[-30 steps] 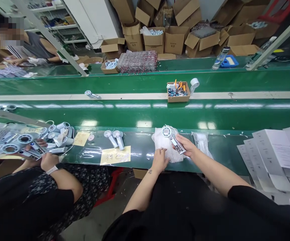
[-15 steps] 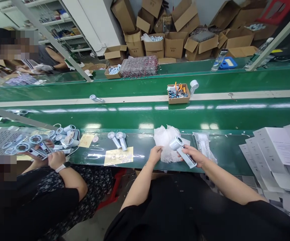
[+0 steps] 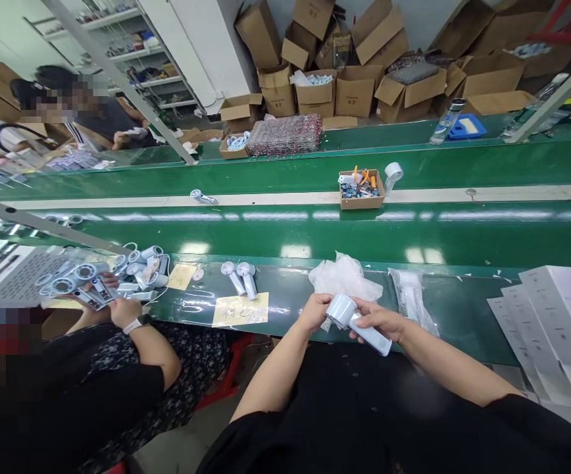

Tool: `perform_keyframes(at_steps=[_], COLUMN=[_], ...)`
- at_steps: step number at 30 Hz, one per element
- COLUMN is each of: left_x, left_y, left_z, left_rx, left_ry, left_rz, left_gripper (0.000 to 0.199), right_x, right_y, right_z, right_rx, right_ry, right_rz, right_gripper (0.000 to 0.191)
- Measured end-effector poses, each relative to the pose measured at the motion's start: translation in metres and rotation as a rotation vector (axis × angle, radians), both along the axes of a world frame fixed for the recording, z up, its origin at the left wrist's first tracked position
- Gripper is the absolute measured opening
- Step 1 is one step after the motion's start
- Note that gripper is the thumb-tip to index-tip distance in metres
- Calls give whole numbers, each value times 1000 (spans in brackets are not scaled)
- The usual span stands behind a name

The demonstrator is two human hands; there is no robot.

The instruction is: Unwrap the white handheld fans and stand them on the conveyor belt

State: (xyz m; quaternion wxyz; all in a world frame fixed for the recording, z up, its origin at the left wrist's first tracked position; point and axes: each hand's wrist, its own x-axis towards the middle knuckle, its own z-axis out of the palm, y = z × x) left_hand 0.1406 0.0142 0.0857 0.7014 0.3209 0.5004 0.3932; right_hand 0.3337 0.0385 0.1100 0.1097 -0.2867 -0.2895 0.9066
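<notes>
Between my two hands is a pale blue handheld fan (image 3: 370,337) with a round head and a straight handle, its plain back turned up. My right hand (image 3: 381,320) is closed round the handle near the neck. The fingers of my left hand (image 3: 314,313) grip the left side of the round head. Just beyond the hands lies crumpled white plastic wrapping (image 3: 342,276) on the green bench. To the right is a fan in a clear bag (image 3: 410,296). Two more pale blue fans (image 3: 241,282) lie to the left, above a yellow paper note (image 3: 240,311).
At my left a co-worker's hands (image 3: 122,309) hold a fan beside a pile of fans (image 3: 83,273). White boxes (image 3: 546,329) are stacked at right. A small carton of parts (image 3: 362,191) stands on the conveyor's pale strip. A slanted metal post (image 3: 118,79) rises at left.
The fan has come nearer my body and turned over, so its plain back shows. My left hand has left the wrapping and taken the fan's head. The view has shifted slightly.
</notes>
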Motion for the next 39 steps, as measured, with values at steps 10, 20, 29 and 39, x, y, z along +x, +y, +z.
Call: perform_keyframes(at_steps=[10, 20, 29, 39], left_x=[-16, -5, -9, -12], left_y=[-7, 1, -2, -15], left_z=[5, 23, 11, 29], left_rx=[41, 55, -3, 656], left_ry=[187, 321, -109, 687], left_rz=[127, 222, 213, -39], left_gripper=[20, 24, 31, 20], right_x=[9, 47, 11, -9], right_y=[-2, -7, 0, -23], right_z=[-17, 29, 9, 19], right_rx=[164, 24, 42, 174], right_ry=[-439, -54, -72, -366], right_rz=[-128, -129, -36, -284], right_gripper=[37, 73, 40, 39])
